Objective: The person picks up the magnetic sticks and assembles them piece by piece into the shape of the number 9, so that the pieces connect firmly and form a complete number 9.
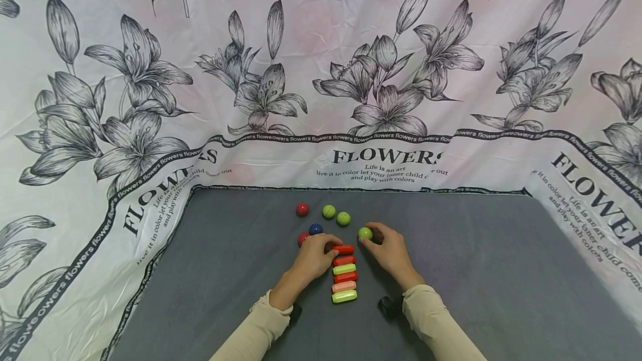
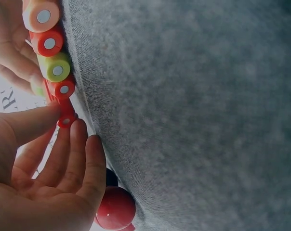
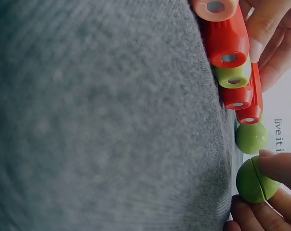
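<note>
My left hand (image 1: 313,258) pinches the end of a red magnetic rod (image 1: 344,249), the farthest in a column of short rods. Below it in that column lie a red rod (image 1: 344,260), a yellow-green rod (image 1: 344,268), another red rod (image 1: 346,277), a salmon rod (image 1: 344,287) and a yellow-green rod (image 1: 344,296). Silvery discs show on the rod ends in both wrist views. Between thumb and fingers, my right hand (image 1: 391,249) holds a green ball (image 3: 254,180), right of the column's far end. A seam line crosses this ball.
Beyond the hands lie a red ball (image 1: 302,209) and two green balls (image 1: 329,211). A blue ball (image 1: 315,229) and a second red ball (image 2: 116,208) sit beside the left hand. The grey tabletop (image 1: 501,272) meets a flower-printed cloth (image 1: 271,163) at its back and sides.
</note>
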Available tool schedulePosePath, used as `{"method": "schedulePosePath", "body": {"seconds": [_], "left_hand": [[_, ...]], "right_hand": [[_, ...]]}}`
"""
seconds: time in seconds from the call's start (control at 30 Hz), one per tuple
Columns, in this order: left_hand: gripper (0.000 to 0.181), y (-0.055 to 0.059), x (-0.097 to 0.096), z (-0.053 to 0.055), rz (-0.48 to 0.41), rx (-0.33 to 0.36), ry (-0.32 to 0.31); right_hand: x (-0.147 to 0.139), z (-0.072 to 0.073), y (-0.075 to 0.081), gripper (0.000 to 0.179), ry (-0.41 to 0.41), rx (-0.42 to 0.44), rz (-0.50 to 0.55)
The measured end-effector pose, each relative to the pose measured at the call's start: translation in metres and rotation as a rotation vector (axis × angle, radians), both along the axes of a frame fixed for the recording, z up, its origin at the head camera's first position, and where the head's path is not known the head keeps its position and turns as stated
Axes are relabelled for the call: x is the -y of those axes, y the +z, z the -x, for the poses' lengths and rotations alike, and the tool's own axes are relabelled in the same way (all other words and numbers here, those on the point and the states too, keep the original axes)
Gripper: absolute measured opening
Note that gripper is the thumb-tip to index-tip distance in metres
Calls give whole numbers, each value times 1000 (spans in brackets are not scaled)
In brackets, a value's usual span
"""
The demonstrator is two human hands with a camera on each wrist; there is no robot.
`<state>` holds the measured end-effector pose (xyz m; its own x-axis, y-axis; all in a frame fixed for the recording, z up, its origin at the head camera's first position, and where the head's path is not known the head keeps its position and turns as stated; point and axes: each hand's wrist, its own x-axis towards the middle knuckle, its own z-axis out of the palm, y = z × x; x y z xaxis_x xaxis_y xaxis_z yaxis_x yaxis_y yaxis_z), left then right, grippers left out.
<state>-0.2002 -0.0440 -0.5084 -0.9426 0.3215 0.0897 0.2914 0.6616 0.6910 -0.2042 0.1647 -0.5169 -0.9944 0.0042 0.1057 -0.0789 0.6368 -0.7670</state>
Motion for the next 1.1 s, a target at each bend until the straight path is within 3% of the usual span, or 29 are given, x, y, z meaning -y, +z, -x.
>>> {"method": "schedulePosePath", "body": {"seconds": [1.1], "left_hand": [[19, -1, 0, 2, -1, -40, 30]], "right_hand": [[9, -9, -3, 42, 32, -48, 14]]}}
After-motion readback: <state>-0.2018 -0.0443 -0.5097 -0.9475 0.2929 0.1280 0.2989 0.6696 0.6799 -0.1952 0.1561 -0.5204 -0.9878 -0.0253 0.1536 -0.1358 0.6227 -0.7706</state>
